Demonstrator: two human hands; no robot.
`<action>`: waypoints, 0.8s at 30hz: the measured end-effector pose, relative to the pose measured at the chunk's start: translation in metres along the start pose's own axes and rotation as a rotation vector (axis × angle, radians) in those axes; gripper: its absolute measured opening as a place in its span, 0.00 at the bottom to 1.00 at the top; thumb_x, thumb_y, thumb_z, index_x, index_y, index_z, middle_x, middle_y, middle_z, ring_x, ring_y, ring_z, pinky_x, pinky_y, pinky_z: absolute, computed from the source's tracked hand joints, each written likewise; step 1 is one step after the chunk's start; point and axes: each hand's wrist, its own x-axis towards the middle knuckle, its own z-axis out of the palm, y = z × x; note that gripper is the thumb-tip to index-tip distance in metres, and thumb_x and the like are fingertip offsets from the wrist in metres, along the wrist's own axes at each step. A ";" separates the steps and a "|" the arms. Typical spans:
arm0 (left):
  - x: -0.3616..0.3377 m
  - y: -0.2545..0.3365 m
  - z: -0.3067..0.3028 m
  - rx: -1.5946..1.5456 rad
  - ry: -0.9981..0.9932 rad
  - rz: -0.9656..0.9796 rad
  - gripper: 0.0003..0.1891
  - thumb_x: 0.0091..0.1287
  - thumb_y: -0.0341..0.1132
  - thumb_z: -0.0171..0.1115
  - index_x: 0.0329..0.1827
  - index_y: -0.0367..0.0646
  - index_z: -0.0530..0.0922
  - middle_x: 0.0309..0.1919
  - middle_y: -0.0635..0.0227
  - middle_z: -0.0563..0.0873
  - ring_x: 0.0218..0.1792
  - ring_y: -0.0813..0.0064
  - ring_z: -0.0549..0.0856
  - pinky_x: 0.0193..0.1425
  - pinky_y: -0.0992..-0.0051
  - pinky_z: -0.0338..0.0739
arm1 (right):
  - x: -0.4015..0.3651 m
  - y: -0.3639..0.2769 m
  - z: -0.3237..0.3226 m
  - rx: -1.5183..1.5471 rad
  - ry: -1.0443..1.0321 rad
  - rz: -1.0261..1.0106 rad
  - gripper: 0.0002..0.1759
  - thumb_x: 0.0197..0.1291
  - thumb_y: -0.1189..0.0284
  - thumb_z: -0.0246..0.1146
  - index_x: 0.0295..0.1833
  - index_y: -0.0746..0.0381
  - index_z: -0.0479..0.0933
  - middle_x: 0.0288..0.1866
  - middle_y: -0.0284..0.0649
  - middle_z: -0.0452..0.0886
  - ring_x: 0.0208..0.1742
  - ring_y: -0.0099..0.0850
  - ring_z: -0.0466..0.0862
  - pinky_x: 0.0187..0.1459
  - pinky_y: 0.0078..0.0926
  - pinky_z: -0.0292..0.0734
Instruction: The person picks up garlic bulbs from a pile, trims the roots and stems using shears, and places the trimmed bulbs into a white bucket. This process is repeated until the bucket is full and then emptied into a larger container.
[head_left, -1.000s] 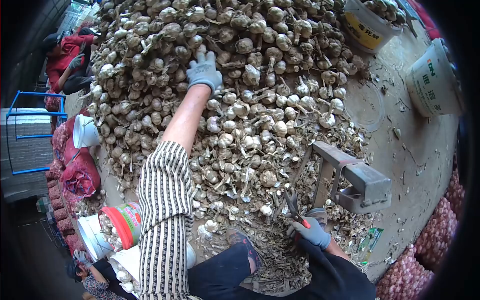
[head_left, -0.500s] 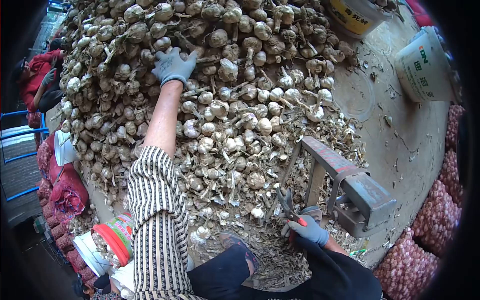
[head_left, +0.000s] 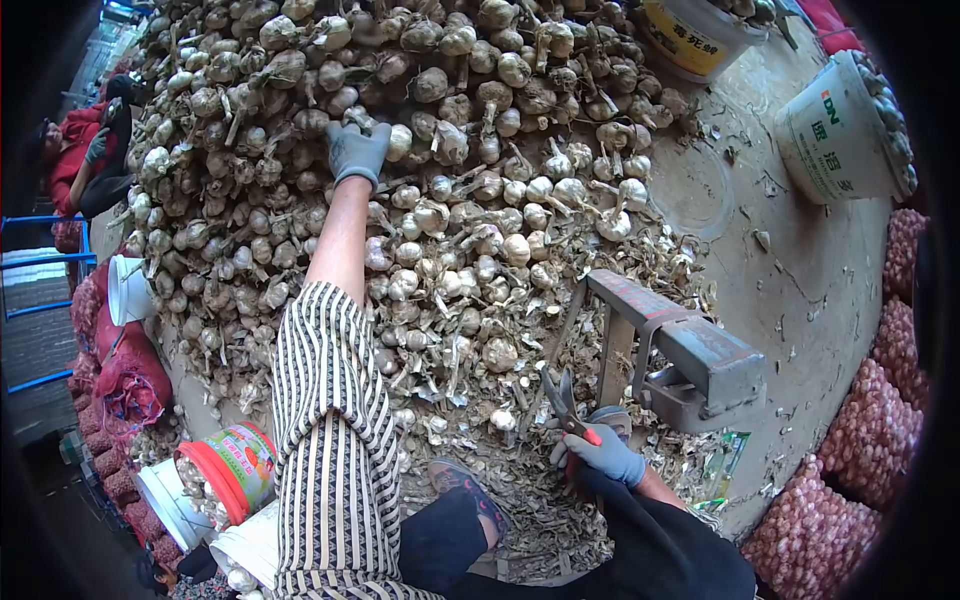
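Head cam: L hand (head_left: 358, 152), fingers curled, on garlic pile (head_left: 432, 215), well back from near edge; can't tell if gripping. R hand (head_left: 606, 456) grips shears (head_left: 564, 408) nr that edge. Pile's on floor (head_left: 810, 270), well in from R edge.

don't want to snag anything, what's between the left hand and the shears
In the head view, loose garlic bulbs lie between the left hand and the shears, with dry scraps nearer the shears.
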 end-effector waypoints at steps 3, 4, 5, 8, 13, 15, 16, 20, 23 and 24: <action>-0.038 -0.016 -0.005 -0.119 -0.098 0.173 0.26 0.63 0.51 0.66 0.46 0.32 0.87 0.62 0.44 0.76 0.58 0.46 0.82 0.67 0.61 0.74 | 0.000 0.004 -0.001 -0.036 -0.013 0.013 0.24 0.80 0.60 0.55 0.73 0.61 0.72 0.41 0.37 0.90 0.30 0.23 0.86 0.34 0.23 0.82; -0.051 -0.021 -0.001 -0.182 -0.167 0.169 0.25 0.64 0.51 0.66 0.45 0.33 0.87 0.61 0.44 0.76 0.58 0.45 0.82 0.67 0.61 0.74 | -0.001 0.000 0.001 -0.035 -0.012 0.004 0.24 0.80 0.60 0.55 0.73 0.62 0.72 0.41 0.37 0.90 0.30 0.23 0.86 0.34 0.23 0.82; -0.062 -0.027 0.000 -0.148 -0.244 0.188 0.25 0.64 0.51 0.67 0.48 0.34 0.87 0.62 0.45 0.76 0.58 0.49 0.82 0.66 0.61 0.75 | -0.002 -0.005 0.003 -0.035 -0.010 -0.003 0.24 0.80 0.60 0.55 0.73 0.62 0.72 0.41 0.37 0.90 0.29 0.23 0.86 0.34 0.23 0.82; -0.092 -0.037 -0.019 -0.636 -0.484 -0.097 0.17 0.68 0.42 0.65 0.49 0.37 0.86 0.54 0.58 0.85 0.52 0.65 0.85 0.61 0.68 0.78 | -0.002 0.005 0.005 -0.014 0.020 -0.030 0.23 0.79 0.59 0.57 0.68 0.63 0.74 0.40 0.38 0.90 0.29 0.24 0.86 0.33 0.23 0.81; -0.191 -0.069 -0.120 -1.367 -0.591 -0.698 0.20 0.82 0.42 0.55 0.70 0.43 0.75 0.56 0.62 0.88 0.52 0.64 0.89 0.47 0.62 0.90 | -0.001 0.009 0.007 -0.111 0.061 -0.034 0.19 0.77 0.58 0.58 0.54 0.65 0.80 0.39 0.39 0.90 0.27 0.23 0.86 0.31 0.22 0.80; -0.250 -0.087 -0.152 -1.541 -0.569 -0.840 0.20 0.82 0.44 0.54 0.69 0.41 0.75 0.57 0.60 0.87 0.52 0.62 0.89 0.44 0.64 0.90 | -0.001 0.005 0.017 -0.161 0.109 -0.047 0.16 0.74 0.60 0.61 0.48 0.64 0.79 0.36 0.38 0.89 0.30 0.24 0.85 0.33 0.25 0.79; -0.283 -0.083 -0.166 -1.777 -0.602 -0.870 0.23 0.82 0.46 0.53 0.70 0.39 0.74 0.58 0.54 0.86 0.53 0.58 0.89 0.45 0.64 0.91 | 0.001 -0.002 0.018 -0.419 0.138 -0.131 0.16 0.72 0.60 0.63 0.48 0.64 0.78 0.34 0.41 0.87 0.32 0.29 0.85 0.35 0.30 0.78; -0.387 -0.044 -0.184 -2.220 -0.452 -0.990 0.25 0.83 0.47 0.50 0.71 0.35 0.71 0.60 0.44 0.84 0.56 0.50 0.88 0.52 0.60 0.92 | 0.006 -0.045 0.044 -0.871 0.234 -0.475 0.26 0.65 0.62 0.69 0.64 0.62 0.76 0.39 0.47 0.79 0.43 0.48 0.81 0.46 0.42 0.76; -0.438 -0.003 -0.175 -2.352 -0.307 -1.005 0.23 0.84 0.43 0.47 0.72 0.37 0.71 0.63 0.48 0.83 0.61 0.49 0.85 0.62 0.56 0.89 | 0.015 -0.084 0.066 -1.168 0.294 -0.729 0.34 0.63 0.63 0.70 0.72 0.60 0.71 0.41 0.46 0.79 0.46 0.46 0.81 0.48 0.44 0.76; -0.450 0.001 -0.169 -2.400 -0.331 -1.003 0.22 0.84 0.41 0.46 0.73 0.38 0.71 0.65 0.49 0.82 0.63 0.50 0.84 0.64 0.56 0.87 | 0.018 -0.093 0.073 -1.251 0.294 -0.707 0.34 0.61 0.64 0.71 0.72 0.60 0.71 0.41 0.45 0.80 0.46 0.46 0.81 0.48 0.44 0.76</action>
